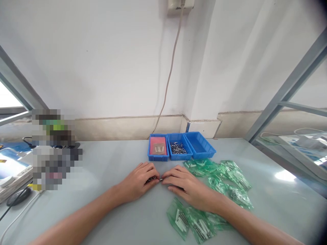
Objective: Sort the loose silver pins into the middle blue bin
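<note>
My left hand [143, 179] is curled above the table around several slim metal pins [151, 179], which show partly between thumb and fingers. Close beside it, my right hand [182, 182] has its fingers bent, the fingertips meeting those of the left. A small metal piece [160, 179] shows between the two hands' fingertips; its full shape is hidden. Just behind the hands stands a blue bin of loose metal pins [178, 148]. Green plastic bags [200, 226] holding white and metal pieces lie by my right wrist.
A blue bin with a red sheet and a small clear bag [158, 149] stands left of the pin bin; another blue bin [200, 145] is at its right. More green bags [236, 177] spread rightward. At left lie a black mouse [19, 196] and cables.
</note>
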### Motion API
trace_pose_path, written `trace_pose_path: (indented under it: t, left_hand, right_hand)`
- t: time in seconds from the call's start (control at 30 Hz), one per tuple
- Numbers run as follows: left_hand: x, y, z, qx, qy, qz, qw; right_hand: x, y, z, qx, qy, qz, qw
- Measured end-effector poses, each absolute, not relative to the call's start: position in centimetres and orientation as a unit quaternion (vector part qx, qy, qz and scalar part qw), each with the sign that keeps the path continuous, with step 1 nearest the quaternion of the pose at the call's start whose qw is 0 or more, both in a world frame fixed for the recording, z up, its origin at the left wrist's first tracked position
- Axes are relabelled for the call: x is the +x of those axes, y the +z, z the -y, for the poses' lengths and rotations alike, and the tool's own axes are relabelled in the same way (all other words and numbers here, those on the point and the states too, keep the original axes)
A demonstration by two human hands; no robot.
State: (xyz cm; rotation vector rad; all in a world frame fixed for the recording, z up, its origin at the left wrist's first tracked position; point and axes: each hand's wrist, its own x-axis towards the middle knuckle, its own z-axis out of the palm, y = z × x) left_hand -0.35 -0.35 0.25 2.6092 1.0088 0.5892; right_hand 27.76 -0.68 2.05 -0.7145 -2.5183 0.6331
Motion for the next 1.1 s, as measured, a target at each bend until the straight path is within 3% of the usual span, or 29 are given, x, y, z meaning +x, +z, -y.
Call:
trace_pose_path:
  t: [1.1]
  left_hand:
    - [-0.4,-0.2,0.1,0.909,0.202,-0.343,0.121]
  right_hand:
    - [27.1,1.0,0.0,-0.287,0.208,0.905,0.236]
